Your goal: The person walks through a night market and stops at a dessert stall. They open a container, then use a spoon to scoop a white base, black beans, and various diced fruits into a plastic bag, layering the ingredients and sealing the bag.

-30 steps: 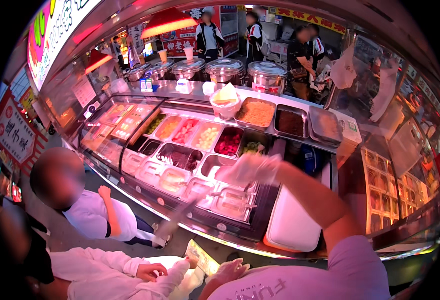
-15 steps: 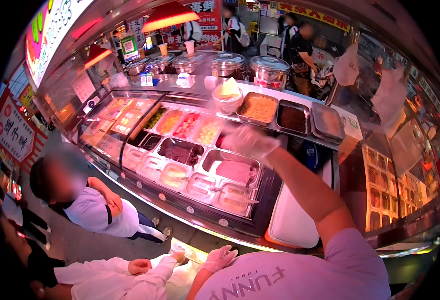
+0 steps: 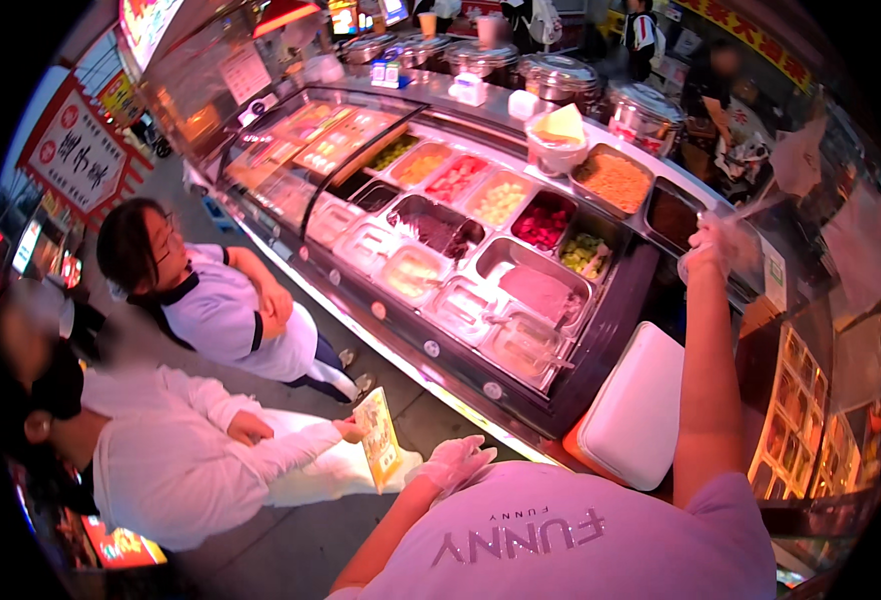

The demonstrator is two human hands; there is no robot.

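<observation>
My right hand (image 3: 711, 248), in a clear plastic glove, is stretched out over the far right end of the counter. It is beside a steel tray of dark brown topping (image 3: 673, 215) and in front of a tray largely hidden behind it. Motion blurs its fingers, and a pale streak shows beside them, so I cannot make out whether it holds anything. My left hand (image 3: 458, 462), gloved too, hangs near my shirt with its fingers loosely stretched and nothing in them. Nearest the right arm are tubs of green fruit cubes (image 3: 586, 255) and dark red cubes (image 3: 543, 222).
The topping case (image 3: 441, 225) holds several steel tubs, including a purple paste (image 3: 541, 285). Behind it are a tray of orange-brown crumbs (image 3: 613, 180), a white bowl (image 3: 558, 150) and lidded pots (image 3: 646, 110). A white-lidded box (image 3: 631, 410) stands beside me. Two people wait at left, one holding a leaflet (image 3: 379, 440).
My view has turned, shifting the counter rightward and up. My right hand has moved from above the fruit tubs to the trays at the far right. The leaflet has come up more upright.
</observation>
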